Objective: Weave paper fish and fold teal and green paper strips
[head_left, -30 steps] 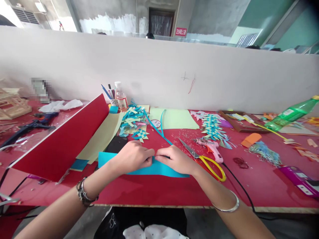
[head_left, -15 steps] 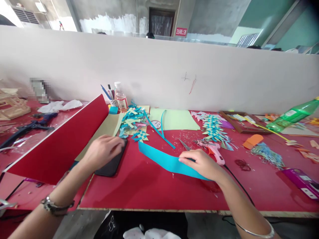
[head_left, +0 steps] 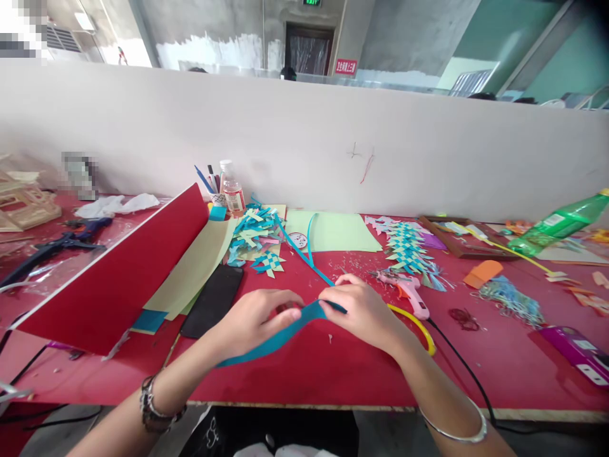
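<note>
Both my hands hold a long blue paper strip (head_left: 280,335) just above the red table (head_left: 309,374). My left hand (head_left: 254,320) is closed on the strip's middle, and the strip's free end trails down to the left past my wrist. My right hand (head_left: 364,311) pinches the strip's right end, fingers closed. Yellow-handled scissors (head_left: 419,324) lie right behind my right hand, partly hidden by it. A black phone (head_left: 212,299) lies flat to the left of my left hand.
A tilted red board (head_left: 114,273) and cream sheets stand at the left. Woven blue-and-green paper pieces (head_left: 257,238), a pale green sheet (head_left: 333,230), a pink glue gun (head_left: 409,289) with its black cord, a green bottle (head_left: 556,222) and a small clear bottle (head_left: 233,190) lie further back.
My left hand left the black phone and came back to the blue strip. My right hand drew the strip toward the middle, and it now sags lifted between both hands.
</note>
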Demonstrator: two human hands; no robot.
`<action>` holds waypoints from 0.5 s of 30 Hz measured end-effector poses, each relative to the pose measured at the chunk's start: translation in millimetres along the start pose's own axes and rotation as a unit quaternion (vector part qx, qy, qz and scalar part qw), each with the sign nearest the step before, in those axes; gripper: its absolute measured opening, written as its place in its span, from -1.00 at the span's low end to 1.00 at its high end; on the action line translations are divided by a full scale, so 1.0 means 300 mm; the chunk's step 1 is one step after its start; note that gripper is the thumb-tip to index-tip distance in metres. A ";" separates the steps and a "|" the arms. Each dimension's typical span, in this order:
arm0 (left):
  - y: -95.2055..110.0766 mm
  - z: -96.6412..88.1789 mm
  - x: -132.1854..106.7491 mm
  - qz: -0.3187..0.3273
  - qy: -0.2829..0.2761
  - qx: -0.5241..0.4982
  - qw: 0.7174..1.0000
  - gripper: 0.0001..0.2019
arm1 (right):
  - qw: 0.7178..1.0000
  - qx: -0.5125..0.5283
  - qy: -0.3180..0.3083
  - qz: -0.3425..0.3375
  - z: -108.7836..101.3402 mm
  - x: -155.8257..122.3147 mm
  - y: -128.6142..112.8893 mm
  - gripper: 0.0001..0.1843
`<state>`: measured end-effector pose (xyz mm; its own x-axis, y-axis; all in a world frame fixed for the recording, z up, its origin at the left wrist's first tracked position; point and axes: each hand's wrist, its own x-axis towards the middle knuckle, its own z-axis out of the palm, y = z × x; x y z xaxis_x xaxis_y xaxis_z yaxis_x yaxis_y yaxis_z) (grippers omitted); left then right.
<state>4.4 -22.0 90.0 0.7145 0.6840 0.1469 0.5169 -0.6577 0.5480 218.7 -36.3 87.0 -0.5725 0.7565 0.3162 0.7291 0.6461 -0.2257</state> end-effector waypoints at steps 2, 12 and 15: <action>-0.013 0.008 0.001 -0.011 -0.004 0.070 0.998 -0.77 | 1.000 -0.009 -0.004 0.007 0.005 0.005 0.000 -0.79; 0.007 0.031 -0.006 0.008 -0.016 0.069 0.997 -0.74 | 0.998 0.020 0.021 -0.064 0.089 0.052 -0.060 -0.83; 0.003 0.014 -0.015 0.024 -0.019 0.057 0.998 -0.73 | 0.998 0.030 0.026 -0.056 0.094 0.035 -0.036 -0.84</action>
<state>3.4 -27.0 86.3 0.7563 0.6393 0.1386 0.5302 -0.7232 0.4427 194.3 -32.5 66.9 -0.6275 0.6747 0.3886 0.6379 0.7317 -0.2402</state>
